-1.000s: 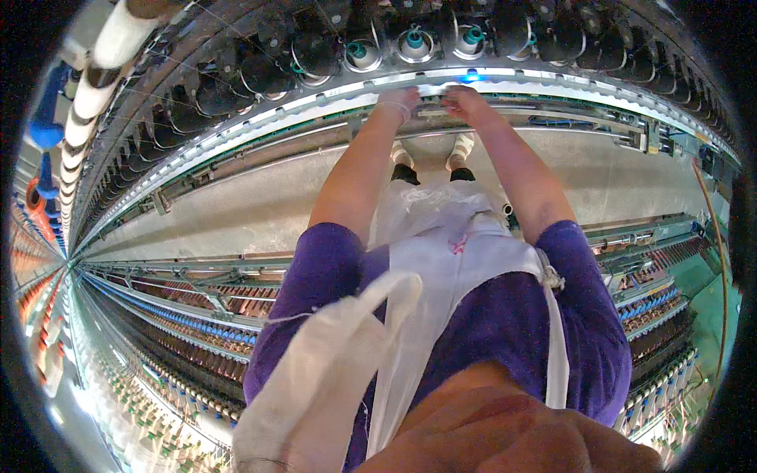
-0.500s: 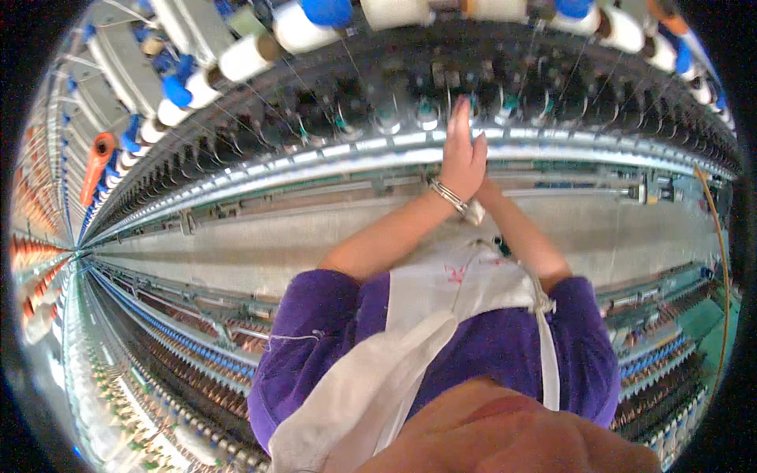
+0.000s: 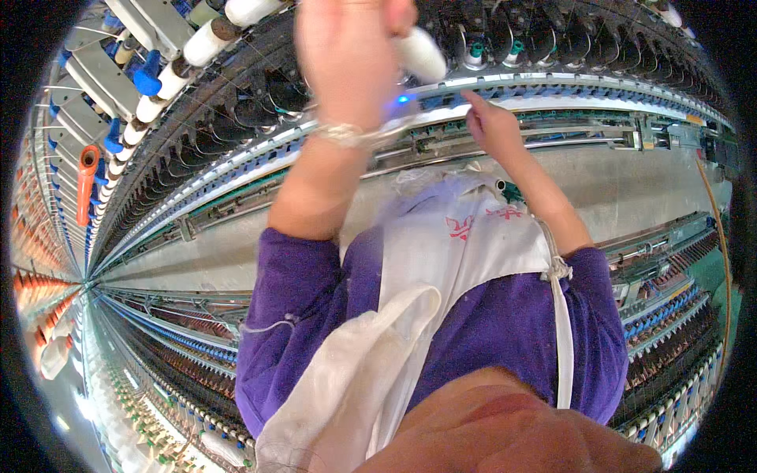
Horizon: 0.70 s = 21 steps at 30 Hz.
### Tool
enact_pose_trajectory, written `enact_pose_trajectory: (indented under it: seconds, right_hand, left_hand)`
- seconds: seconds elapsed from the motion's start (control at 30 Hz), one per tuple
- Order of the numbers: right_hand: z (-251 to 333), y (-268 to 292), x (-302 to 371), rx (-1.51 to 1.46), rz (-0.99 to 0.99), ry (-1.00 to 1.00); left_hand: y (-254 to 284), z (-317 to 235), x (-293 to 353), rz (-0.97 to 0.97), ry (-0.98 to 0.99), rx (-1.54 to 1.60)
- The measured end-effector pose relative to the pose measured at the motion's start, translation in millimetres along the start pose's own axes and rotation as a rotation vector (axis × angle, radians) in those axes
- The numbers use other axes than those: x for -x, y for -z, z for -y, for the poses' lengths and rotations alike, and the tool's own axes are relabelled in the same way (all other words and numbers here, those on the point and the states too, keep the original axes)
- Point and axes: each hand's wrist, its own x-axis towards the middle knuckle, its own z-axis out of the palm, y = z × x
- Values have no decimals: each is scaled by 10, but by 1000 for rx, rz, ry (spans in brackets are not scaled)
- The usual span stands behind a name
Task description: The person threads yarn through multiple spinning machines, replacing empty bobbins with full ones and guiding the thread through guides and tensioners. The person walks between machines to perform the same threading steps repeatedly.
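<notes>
My left hand [image 3: 351, 59] is raised at the top of the view, blurred, its fingers partly cut off by the upper edge. A tilted white yarn bobbin [image 3: 423, 57] sticks out from under its curled fingers, and the hand appears closed on it. A pale band circles that wrist. My right hand [image 3: 497, 128] is at the long spinning frame's front rail [image 3: 568, 81]. Its index finger stretches to the rail, thumb apart and other fingers curled, with nothing seen in it. Beside the left wrist a small blue lamp [image 3: 404, 98] glows on the rail.
Dark spindles with green-tinted tops [image 3: 514, 49] line the frame behind the rail. White bobbins with blue holders [image 3: 147, 75] and an orange tube [image 3: 87, 181] stand at upper left. Another machine row [image 3: 662, 347] runs behind me. A brown rod [image 3: 716, 213] is at far right.
My hands have parted from being together at the spindles. The left has risen up and left, with a white bobbin now at its fingers; the right has moved slightly right to the rail.
</notes>
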Motion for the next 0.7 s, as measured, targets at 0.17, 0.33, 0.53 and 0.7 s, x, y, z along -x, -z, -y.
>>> enact_pose_trajectory:
  seconds: [0.17, 0.33, 0.53, 0.7]
  right_hand:
    - [303, -7, -531, 311, 80, 45]
    - [400, 20, -619, 580, 227, 50]
    - [271, -122, -619, 359, -27, -26]
    - [121, -341, -689, 162, -217, -101]
  left_hand:
    - [561, -138, 285, 255, 706, 652]
    - [811, 494, 681, 50, 865, 769]
    - [913, 780, 802, -2, 859, 829]
    - [810, 893, 806, 15, 861, 808]
